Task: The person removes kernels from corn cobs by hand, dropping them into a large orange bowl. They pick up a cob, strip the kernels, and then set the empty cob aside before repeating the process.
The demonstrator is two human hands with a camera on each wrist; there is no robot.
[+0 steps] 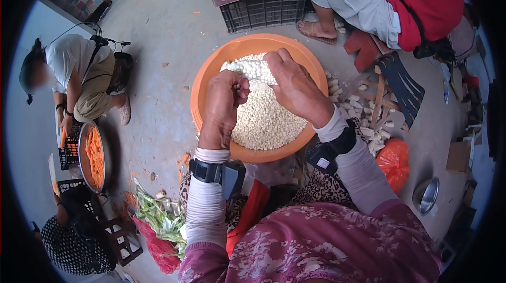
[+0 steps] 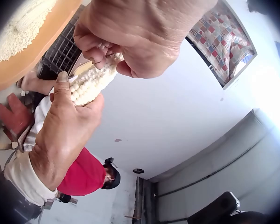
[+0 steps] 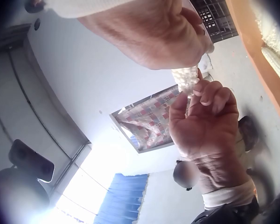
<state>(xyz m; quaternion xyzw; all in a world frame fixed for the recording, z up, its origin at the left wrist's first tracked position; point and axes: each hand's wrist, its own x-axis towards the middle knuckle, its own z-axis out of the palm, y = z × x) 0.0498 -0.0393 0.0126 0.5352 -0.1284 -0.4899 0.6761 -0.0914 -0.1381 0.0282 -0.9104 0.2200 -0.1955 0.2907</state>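
Observation:
Held between both hands above an orange basin is a white corn cob, with kernels on it and a rough, partly stripped stretch near the left hand. My left hand pinches one end, its fingers curled and its thumb against the cob; small pale bits show among those fingers in the left wrist view. The right hand grips the other end, thumb lying along the kernels. Loose kernels fill much of the basin. Another cob lies on them, partly covered in the head view.
Bare cobs lie heaped right of the basin, beside an orange bag and a metal bowl. A black crate stands beyond. People sit or crouch around; a pan of orange pieces is at left, husks nearer.

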